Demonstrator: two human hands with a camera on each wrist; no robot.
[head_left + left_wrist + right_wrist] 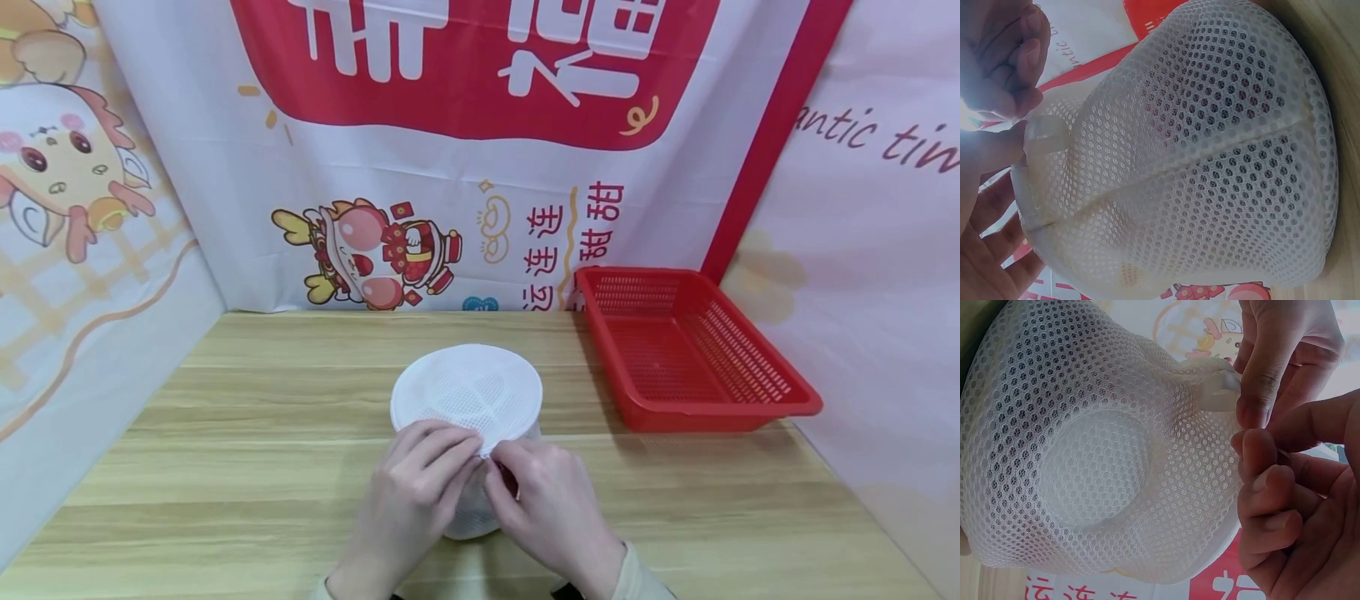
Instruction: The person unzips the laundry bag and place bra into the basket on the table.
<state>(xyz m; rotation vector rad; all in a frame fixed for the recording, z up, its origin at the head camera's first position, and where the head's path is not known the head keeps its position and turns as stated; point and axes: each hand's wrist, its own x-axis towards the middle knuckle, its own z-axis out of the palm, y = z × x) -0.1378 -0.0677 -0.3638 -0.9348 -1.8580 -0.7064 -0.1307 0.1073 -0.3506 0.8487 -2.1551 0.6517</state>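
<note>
A white mesh laundry bag (468, 387), shaped like a drum with a round flat top, stands upright on the table. At the near side of its top rim, my left hand (416, 483) pinches the edge between thumb and fingers, beside a small fabric tab (1046, 134). Right against it, my right hand (547, 496) pinches the same spot with thumb and index finger, its other fingers curled in the right wrist view. Whatever small part lies between the right fingertips is hidden. A round mesh patch (1096, 467) shows on the bag's side. Dark shapes show faintly through the mesh.
A red plastic basket (667, 358) with slotted walls sits at the table's back right. The wood-grain table (247, 442) ends at a printed cloth backdrop (480, 167), with cloth panels along the left and right sides too.
</note>
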